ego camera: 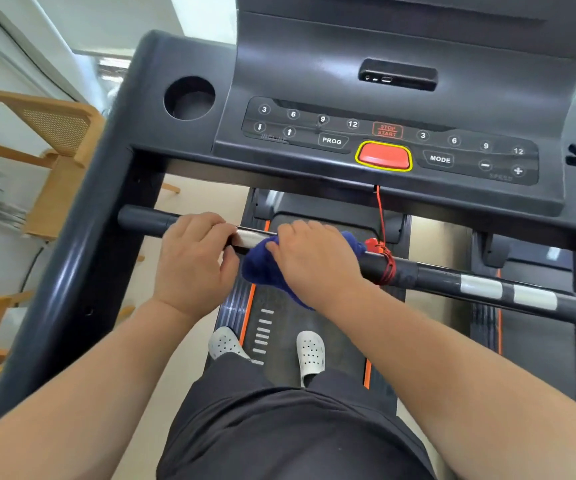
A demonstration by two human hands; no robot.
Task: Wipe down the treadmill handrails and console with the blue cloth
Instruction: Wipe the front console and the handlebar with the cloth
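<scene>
**Blue cloth pressed on the front handrail, both hands on the bar**

Blue cloth (265, 268) is bunched around the front handrail (435, 275), the dark crossbar running below the console, and hangs a little beneath it. The right hand (314, 261) is closed over the cloth, pressing it on the bar. Just beside the cloth, on the side away from the red cord, the left hand (193, 261) is curled around the handrail with nothing else in it; a shiny metal sensor strip (250, 237) shows between the two hands.

On the other side of the cloth, a red safety cord (381, 216) drops from the console and is wound around the handrail, with a red clip (371, 244) touching the cloth's edge. Further along the bar are two pale sensor bands (480, 287).

Above the cloth, the console (314, 74) carries a red key ringed in yellow (383, 156), with "STOP START" printed over it. Toward the cup holder (189, 98) read "3 6 9 12", arrows, "INCLINE" and "PROG"; on the opposite side "3 6 9 12", "MODE", minus, plus and "SPEED".

Below the cloth lie the treadmill belt (286, 327) and two white perforated clogs (310, 351). Beyond the left hand stands a wooden chair (57, 133).
</scene>
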